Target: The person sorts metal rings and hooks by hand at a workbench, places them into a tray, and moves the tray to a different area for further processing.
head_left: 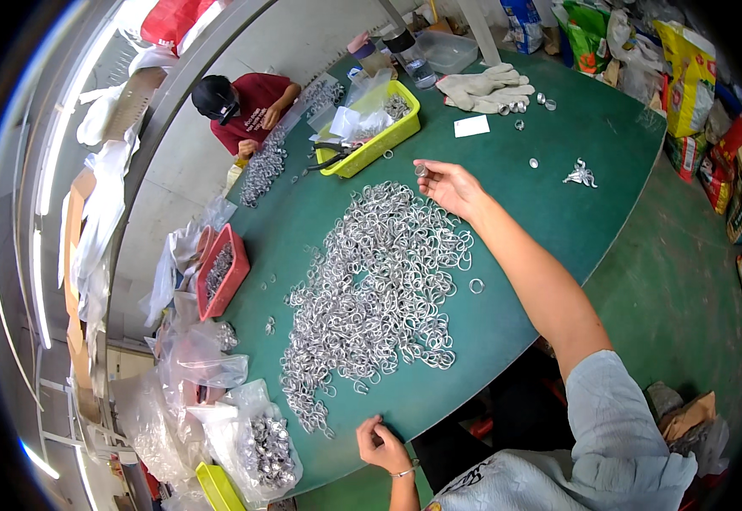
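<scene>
One ring [421, 171] | right fingers [439, 169] pinching it | left fingers [367, 432] curled, released | printed bags [687, 81], lettered maroon shirt [260, 95]

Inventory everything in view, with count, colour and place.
Metal ring heap: one, silver, mid-table
Raised metal ring: one, silver, upper centre
Tabletop: one, green, beneath heap
Larger basket: one, yellow-green, beyond heap
Smaller basket: one, red, left table edge
Work gloves: count unclear, off-white, upper right
Loose metal rings: several, silver, near gloves
Card: one, white, below gloves
Plastic tub: one, clear, beyond gloves
Dark-capped bottle: one, clear, beside tub
Filled plastic bag: one, clear, lower left
Printed sacks: several, multicoloured, right side
Co-worker: one, dark-red shirt, upper left
Bracelet: one, colour unclear, lower centre
Left hand: one, bare, near table edge
Right hand: one, bare, holding raised ring
</scene>
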Demonstrator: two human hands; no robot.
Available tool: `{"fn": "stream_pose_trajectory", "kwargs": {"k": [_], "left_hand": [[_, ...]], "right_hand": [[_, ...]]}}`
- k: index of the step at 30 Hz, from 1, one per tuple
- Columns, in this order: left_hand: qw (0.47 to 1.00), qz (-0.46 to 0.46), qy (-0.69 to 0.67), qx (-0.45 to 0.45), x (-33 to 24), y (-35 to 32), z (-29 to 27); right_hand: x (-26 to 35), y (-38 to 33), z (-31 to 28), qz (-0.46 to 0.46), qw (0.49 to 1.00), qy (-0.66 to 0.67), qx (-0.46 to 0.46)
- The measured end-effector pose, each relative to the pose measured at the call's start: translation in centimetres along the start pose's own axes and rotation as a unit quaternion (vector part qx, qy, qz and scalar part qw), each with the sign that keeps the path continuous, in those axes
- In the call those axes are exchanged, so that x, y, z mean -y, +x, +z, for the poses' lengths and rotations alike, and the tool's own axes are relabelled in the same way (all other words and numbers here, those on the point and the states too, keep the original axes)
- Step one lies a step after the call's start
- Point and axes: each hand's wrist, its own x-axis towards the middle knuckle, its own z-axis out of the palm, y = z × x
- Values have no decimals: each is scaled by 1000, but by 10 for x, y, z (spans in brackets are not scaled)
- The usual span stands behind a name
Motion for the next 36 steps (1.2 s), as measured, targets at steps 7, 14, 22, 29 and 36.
{"fn": "stream_pose_trajectory", "kwargs": {"k": [7, 14, 22, 29, 36], "left_hand": [[1000, 8, 12, -20, -3, -5, 0], [996, 73, 23, -49, 11, -4, 0], [996, 56, 37, -60, 10, -5, 2], [993, 88, 44, -58, 13, -4, 0], [993, 91, 46, -59, 14, -4, -1]], "right_hand": [[-2, -7, 9, 4, 1000, -7, -8], [-5, -1, -3, -4, 1000, 11, -21], [-18, -2, 4, -117, 975, -129, -137], [13, -10, -2, -469, 481, -709, -216], [42, -13, -33, -313, 312, -843, -307]]}}
